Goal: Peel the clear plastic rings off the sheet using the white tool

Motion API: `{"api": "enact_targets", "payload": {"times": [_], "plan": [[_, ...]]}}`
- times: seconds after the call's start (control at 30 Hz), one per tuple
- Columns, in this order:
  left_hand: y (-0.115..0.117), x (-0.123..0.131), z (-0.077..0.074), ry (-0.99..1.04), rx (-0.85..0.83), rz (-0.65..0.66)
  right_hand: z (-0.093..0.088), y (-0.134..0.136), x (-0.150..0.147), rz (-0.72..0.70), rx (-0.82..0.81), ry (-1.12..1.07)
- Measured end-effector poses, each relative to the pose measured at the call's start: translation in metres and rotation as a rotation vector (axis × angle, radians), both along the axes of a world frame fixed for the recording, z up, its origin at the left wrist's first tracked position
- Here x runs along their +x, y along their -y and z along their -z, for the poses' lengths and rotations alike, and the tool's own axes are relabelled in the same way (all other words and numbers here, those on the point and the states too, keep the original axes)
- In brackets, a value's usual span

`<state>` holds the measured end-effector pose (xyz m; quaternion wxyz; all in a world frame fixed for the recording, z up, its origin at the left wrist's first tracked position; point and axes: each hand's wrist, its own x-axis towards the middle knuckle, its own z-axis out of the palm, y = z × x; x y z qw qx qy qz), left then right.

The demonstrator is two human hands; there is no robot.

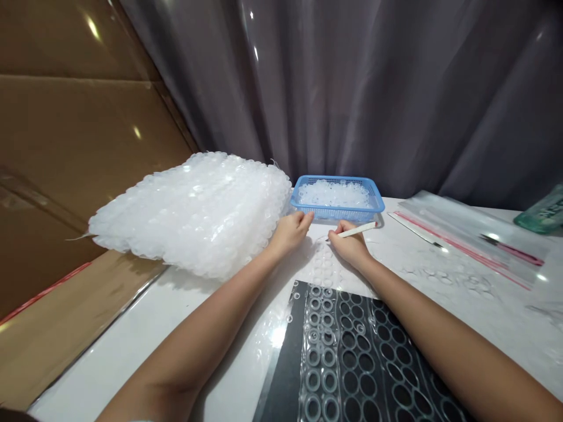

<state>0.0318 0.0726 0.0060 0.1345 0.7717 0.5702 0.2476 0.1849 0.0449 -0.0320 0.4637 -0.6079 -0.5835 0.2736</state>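
My right hand point(350, 246) grips a slim white pen-like tool point(358, 229), its thin tip pointing left and down toward the table. Below that tip runs a clear plastic strip of ring shapes point(324, 261), lying over the white tabletop. Just left of it, my left hand point(291, 233) is closed with its fingers curled and the thumb up; what its fingers hold, if anything, is hidden. Nearer to me, the same kind of clear ring sheet point(321, 351) lies on a black mat point(281, 375). Behind both hands stands a blue basket point(376, 202) full of small clear plastic pieces point(334, 193).
A large stack of translucent plastic sheets point(189, 205) rises at left beside cardboard point(74, 129). On the right lie clear zip bags point(466, 228), a pink-handled tool point(514, 251) and a green bottle point(543, 211). A grey curtain point(373, 88) hangs behind the table.
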Motion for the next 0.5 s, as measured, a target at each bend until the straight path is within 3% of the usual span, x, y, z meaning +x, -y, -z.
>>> {"api": "enact_targets", "payload": {"times": [0.2,0.5], "plan": [[0.01,0.005,0.009,-0.114,-0.016,0.277,0.002,0.003,0.001,-0.065,-0.017,0.013],[0.011,0.008,0.01,-0.235,-0.12,0.332,0.003,0.0,-0.001,-0.092,-0.043,0.056]]}}
